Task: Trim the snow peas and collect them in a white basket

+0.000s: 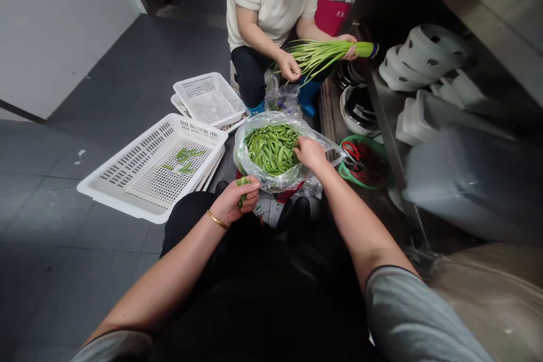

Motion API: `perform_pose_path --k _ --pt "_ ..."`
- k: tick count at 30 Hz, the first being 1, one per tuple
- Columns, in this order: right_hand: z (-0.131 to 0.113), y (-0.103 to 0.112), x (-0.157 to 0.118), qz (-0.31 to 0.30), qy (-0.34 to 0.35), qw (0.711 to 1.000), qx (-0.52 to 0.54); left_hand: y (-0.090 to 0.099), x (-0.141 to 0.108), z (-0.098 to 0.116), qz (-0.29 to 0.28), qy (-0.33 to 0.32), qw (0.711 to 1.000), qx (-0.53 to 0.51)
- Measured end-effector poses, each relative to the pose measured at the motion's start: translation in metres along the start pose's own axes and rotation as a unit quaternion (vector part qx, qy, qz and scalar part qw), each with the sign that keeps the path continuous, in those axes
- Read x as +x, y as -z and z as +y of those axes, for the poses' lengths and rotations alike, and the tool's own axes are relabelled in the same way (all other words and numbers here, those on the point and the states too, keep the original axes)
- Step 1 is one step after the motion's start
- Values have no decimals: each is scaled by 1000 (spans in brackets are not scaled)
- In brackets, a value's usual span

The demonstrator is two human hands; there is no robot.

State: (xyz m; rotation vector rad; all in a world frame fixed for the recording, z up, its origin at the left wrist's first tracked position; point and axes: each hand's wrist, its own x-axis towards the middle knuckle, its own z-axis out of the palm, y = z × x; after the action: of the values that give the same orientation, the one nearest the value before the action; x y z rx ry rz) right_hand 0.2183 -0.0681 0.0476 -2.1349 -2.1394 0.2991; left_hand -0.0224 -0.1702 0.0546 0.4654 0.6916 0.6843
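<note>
2-handed, reaching forward and down, elbows spread wide and forearms slanting inward toward a clear plastic bag (pixel 271 118). Holding the left hand (pixel 235 200) low and just beside the bag's near left edge, fingers folded well in around a small bunch of green pods (pixel 243 181), thumb laid along the top. Wearing a gold bangle (pixel 218 219) at the left wrist. Stretching the right arm farther out, over the bag's right rim, with the right hand (pixel 311 154) turned palm down, fingers half curled, tips at the right side of a heap of green pods (pixel 271 153) inside the bag. Cannot tell whether pinching a pod there or only touching. To the left, a white basket (pixel 112 202) with a few loose pods (pixel 186 154) on its floor. Across the bag, facing a co-worker (pixel 271 5) with 2 hands on long green stalks (pixel 320 54).
</note>
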Motion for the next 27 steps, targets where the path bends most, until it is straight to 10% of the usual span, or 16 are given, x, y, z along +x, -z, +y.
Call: perform_pose_path --k 7,13,20,27 --pt "-14 18 -62 116 150 961 202 -10 6 -8 50 22 998 38" --pt "-47 5 -147 28 396 885 242 -13 7 -16 59 -16 995 79" --pt "-39 8 -136 26 145 897 418 -12 -8 -13 -1 -7 993 121" --pt "-54 8 -132 97 252 934 234 -9 -7 -15 -34 39 995 86"
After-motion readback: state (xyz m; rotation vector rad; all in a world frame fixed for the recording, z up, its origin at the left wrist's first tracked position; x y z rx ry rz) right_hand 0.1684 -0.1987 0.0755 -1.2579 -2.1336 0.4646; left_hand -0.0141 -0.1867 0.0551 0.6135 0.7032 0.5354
